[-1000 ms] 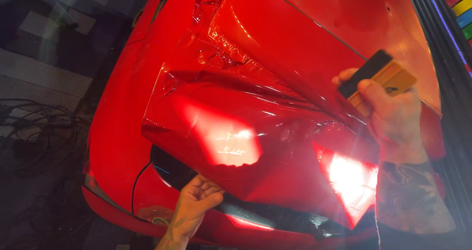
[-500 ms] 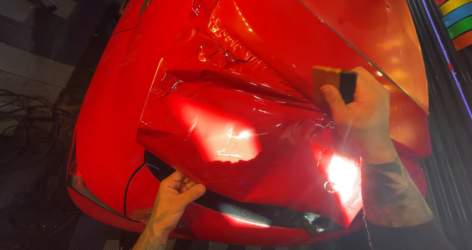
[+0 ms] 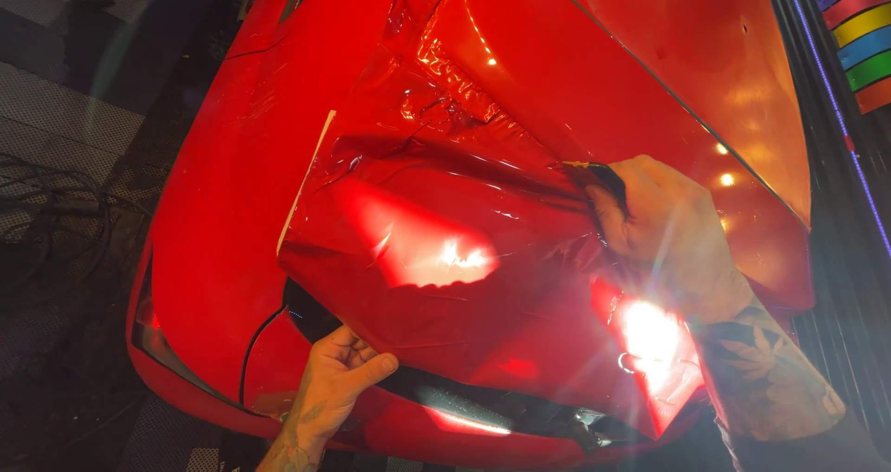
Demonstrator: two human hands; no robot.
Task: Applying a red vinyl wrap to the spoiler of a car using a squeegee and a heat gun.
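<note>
A glossy red car body (image 3: 232,203) fills the head view. A loose, wrinkled sheet of red film (image 3: 436,249) lies draped over its front. My left hand (image 3: 339,379) pinches the lower edge of the film near the bumper's dark opening. My right hand (image 3: 664,235) presses a small black-and-yellow squeegee (image 3: 594,177) against the film; only the tool's dark tip shows past my fingers. The film is creased and bunched above the squeegee, toward the hood.
Dark tiled floor (image 3: 65,110) with loose black cables (image 3: 56,212) lies to the left. A rack of coloured film rolls (image 3: 858,36) stands at the top right. Bright lamp reflections glare on the film near my right wrist.
My right hand has come down and left from above the hood onto the film, turning the squeegee flat against it. My left hand has kept its grip on the film's lower edge.
</note>
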